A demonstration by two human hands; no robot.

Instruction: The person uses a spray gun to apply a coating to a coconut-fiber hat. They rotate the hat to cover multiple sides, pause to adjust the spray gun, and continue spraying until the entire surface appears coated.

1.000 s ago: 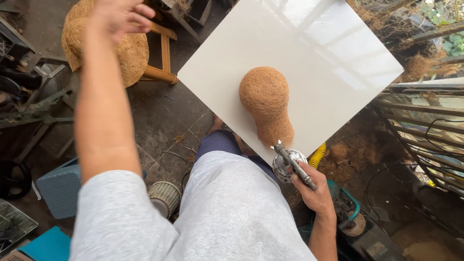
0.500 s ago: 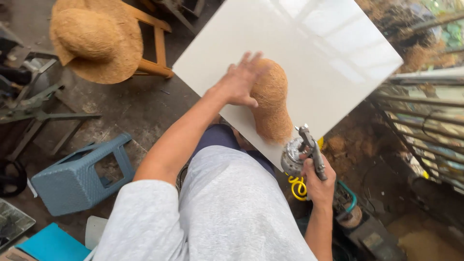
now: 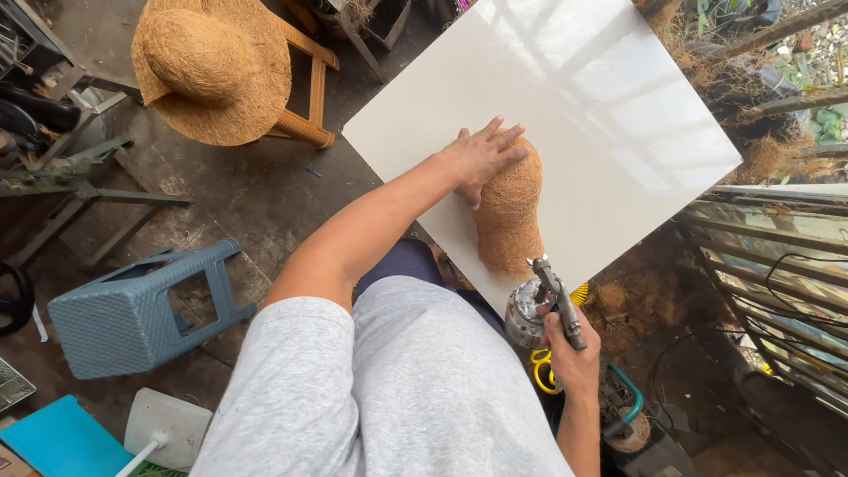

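Presently, at far left a grey-blue woven plastic stool (image 3: 132, 309) lies tipped on the dirt floor, and beyond it a broad brown coir-fibre hat (image 3: 210, 66) rests on a small wooden stool (image 3: 309, 88). At centre a large glossy white square tile (image 3: 565, 115) rests tilted across the person's lap. On it lies a brown gourd-shaped coir-fibre form (image 3: 511, 216), near the tile's lower edge. The left hand (image 3: 484, 157) is laid flat on the form's rounded upper end, fingers spread, pressing rather than gripping, the arm extended forward from the shoulder. To the right, the right hand (image 3: 570, 353) is closed around the handle of a metal spray gun with a round cup (image 3: 541, 305), nozzle towards the form's narrow lower end, forearm raised from below. Risk, as judged: spray could reach the left hand's fingers, being so near the nozzle's line; the smooth tilted tile could let the form slide if pressure eases
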